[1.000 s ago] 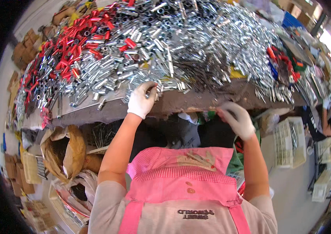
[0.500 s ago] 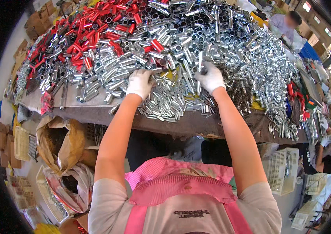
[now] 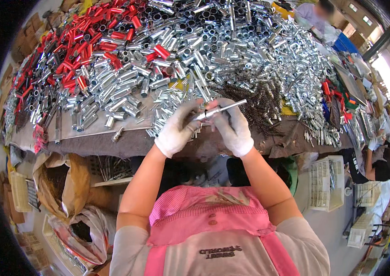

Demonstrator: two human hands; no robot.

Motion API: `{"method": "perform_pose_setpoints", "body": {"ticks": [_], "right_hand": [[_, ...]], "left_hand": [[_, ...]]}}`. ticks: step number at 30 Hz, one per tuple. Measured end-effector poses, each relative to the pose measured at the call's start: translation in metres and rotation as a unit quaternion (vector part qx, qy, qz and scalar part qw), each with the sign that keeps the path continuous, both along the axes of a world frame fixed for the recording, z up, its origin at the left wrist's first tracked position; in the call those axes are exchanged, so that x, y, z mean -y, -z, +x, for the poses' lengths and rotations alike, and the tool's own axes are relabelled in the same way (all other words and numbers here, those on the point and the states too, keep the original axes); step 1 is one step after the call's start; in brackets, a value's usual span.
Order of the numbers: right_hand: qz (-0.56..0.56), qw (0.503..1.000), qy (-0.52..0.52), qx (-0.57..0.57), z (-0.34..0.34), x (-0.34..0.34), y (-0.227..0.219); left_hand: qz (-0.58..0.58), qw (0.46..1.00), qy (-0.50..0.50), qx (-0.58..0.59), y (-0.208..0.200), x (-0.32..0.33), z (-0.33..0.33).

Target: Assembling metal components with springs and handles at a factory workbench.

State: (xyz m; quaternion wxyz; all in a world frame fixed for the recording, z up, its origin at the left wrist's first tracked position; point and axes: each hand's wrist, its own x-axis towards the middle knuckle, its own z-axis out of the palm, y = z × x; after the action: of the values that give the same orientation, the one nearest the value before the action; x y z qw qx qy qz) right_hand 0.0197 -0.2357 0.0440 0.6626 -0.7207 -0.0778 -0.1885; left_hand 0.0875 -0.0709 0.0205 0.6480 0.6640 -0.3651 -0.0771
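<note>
Both of my white-gloved hands meet over the table's near edge with bare fingertips showing. Between them is a slim silver metal tube (image 3: 231, 106), tilted up to the right, with a dark ring-like part near its middle. My left hand (image 3: 176, 129) is closed around its lower left end. My right hand (image 3: 234, 132) pinches it from below near the middle. The fingers partly hide the left end. Beyond the hands lie small silver pins (image 3: 163, 110) and, to the right, a heap of dark coil springs (image 3: 255, 97).
A large pile of silver tubes (image 3: 119, 92), red tubes (image 3: 83, 48) and small silver fittings (image 3: 298, 76) covers the table (image 3: 98, 143). Below left stand open sacks (image 3: 74, 184); at right is a white plastic crate (image 3: 326, 184). Other people (image 3: 314, 17) are at the right.
My hands have left the pile, moving nearer and closer together. The silver tube, upright by my right hand before, now lies tilted between both hands. The view has shifted slightly.
</note>
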Motion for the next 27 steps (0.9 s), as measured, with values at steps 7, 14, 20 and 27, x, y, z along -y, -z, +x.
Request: {"method": "perform_pose_setpoints", "body": {"ticks": [7,14,20,27], "right_hand": [[-0.002,0.986,0.117,0.118,-0.023,-0.01,-0.033],[-0.297,0.921,0.062,0.243,0.002,-0.025,-0.008],[-0.342,0.901,0.243,0.113,0.123,0.063,-0.046],[-0.605,0.691,0.301,-0.257,0.264,0.168,-0.015]], "left_hand": [[-0.44,0.668,-0.004,-0.599,0.015,0.006,-0.016],[-0.511,0.588,0.197,-0.595,0.012,0.01,-0.024],[-0.367,0.734,-0.035,-0.571,-0.005,-0.016,-0.022],[-0.247,0.791,0.0,-0.559,0.01,-0.03,-0.035]]}}
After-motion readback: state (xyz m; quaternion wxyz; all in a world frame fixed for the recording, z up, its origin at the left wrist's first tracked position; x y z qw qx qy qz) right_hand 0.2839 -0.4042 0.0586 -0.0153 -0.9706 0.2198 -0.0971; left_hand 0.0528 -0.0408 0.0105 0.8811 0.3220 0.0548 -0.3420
